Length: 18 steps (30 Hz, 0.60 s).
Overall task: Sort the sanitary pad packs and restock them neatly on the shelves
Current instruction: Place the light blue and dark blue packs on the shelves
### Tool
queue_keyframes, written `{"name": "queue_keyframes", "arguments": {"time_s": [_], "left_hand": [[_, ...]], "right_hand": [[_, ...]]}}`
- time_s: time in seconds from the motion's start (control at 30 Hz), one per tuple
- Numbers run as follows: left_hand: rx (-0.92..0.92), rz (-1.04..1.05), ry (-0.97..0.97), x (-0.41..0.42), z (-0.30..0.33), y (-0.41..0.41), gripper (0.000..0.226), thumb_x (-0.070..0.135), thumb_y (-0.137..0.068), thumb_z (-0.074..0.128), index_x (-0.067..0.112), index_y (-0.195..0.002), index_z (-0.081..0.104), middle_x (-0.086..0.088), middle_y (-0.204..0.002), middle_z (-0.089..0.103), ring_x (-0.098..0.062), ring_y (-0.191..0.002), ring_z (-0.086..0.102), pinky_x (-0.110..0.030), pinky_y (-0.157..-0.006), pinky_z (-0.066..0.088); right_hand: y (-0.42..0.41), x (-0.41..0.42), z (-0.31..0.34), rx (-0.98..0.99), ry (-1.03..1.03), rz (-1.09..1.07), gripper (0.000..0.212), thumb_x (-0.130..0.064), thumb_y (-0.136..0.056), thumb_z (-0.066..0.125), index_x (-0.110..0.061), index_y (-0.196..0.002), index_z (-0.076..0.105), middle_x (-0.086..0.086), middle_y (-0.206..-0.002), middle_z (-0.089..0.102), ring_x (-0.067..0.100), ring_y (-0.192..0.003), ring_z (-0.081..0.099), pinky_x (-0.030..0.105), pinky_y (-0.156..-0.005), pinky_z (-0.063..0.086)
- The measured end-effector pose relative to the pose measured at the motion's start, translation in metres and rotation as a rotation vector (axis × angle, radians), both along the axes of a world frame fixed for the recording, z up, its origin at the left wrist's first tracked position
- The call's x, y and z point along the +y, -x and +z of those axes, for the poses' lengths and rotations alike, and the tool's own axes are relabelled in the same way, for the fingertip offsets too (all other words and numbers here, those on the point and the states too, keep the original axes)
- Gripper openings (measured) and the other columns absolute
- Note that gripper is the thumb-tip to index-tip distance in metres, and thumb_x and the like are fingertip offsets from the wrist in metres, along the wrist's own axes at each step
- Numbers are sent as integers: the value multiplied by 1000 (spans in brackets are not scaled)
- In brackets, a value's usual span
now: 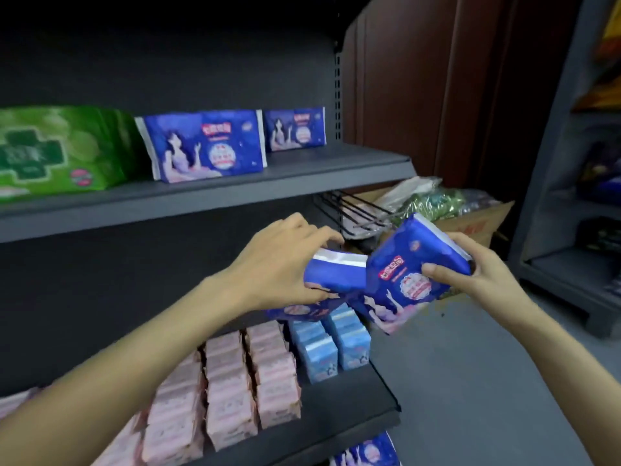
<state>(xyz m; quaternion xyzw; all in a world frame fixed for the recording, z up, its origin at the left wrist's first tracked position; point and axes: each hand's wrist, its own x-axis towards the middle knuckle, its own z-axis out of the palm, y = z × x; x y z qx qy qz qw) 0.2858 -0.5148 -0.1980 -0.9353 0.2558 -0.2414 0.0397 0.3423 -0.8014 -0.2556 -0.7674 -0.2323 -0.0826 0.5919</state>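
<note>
Nearest the camera, the person's left forearm [111, 358] reaches in from the lower left, across rows of pink packs [232, 381] standing on the lower shelf [336, 408]. Just right of the pink rows stand two rows of light blue packs [331, 344]. Higher and farther left, a green pack [57, 153] sits on the upper shelf [201, 193], with a dark blue pack [205, 144] upright beside it and a smaller-looking dark blue pack [295, 129] farther back to its right.

At mid-height the left hand [285, 260] grips a blue pack [331, 284] from above, fingers over its top edge and thumb under its near side; the pack hangs above the light blue rows. It touches a second blue pack [410, 277], tilted with its printed face toward the camera, which the right hand [477, 274] holds with the thumb pressed on the front and the fingers curled behind. Both packs sit just off the right end of the shelving.

Behind them a cardboard box [477, 227] holds bagged goods, and another dark blue pack [366, 452] shows at the bottom edge below the lower shelf.
</note>
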Motion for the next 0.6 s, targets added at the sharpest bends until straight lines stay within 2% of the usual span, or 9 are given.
{"name": "queue_keyframes", "arguments": {"time_s": [0.07,0.13,0.2,0.27,0.33,0.47,0.6], "left_hand": [[-60,-3,46,4,30,3,66,66,-67,49,29,-123,54,10,-106,59,-13,-95,49,-28,-75,41],[-59,7,177,7,54,5,71,70,-70,47,29,-127,52,11,-111,55,-7,-98,50,-25,-76,40],[-89,2,350,10,72,4,73,72,-69,51,28,-128,54,15,-109,54,0,-96,50,-17,-79,39],[-135,-14,509,12,87,-1,69,68,-70,56,28,-126,56,16,-105,54,2,-92,51,-13,-79,37],[-188,-16,620,14,104,-11,63,64,-72,59,27,-124,57,12,-102,56,-3,-91,55,-20,-79,40],[-319,86,747,21,128,-38,52,43,-82,70,20,-126,55,8,-107,50,-2,-94,49,-18,-80,39],[-350,193,925,16,134,-76,48,30,-84,71,12,-123,51,0,-115,44,-7,-96,45,-19,-76,32]], "right_hand": [[-10,-6,24,0,-122,15,42,-33,-64,78,-20,-102,62,8,-98,72,18,-85,71,31,-70,57],[-19,-13,42,-16,-225,-5,55,-52,-54,84,-25,-97,64,6,-97,73,16,-81,71,25,-66,58],[-28,-20,57,-49,-305,-22,64,-62,-47,83,-27,-98,65,2,-97,73,16,-82,71,24,-66,58],[-35,-25,71,-68,-375,-20,53,-54,-57,80,-25,-99,64,-1,-93,73,13,-79,70,24,-63,57],[-43,-29,84,-70,-436,-9,38,-42,-68,73,-24,-99,61,-4,-89,73,11,-74,70,22,-57,56],[-57,-37,110,-101,-424,-15,53,-52,-57,81,-27,-100,61,1,-98,72,15,-80,70,27,-62,58],[-83,-31,124,-116,-439,-11,38,-28,-69,80,-25,-100,58,7,-105,68,18,-86,69,26,-63,58]]}}
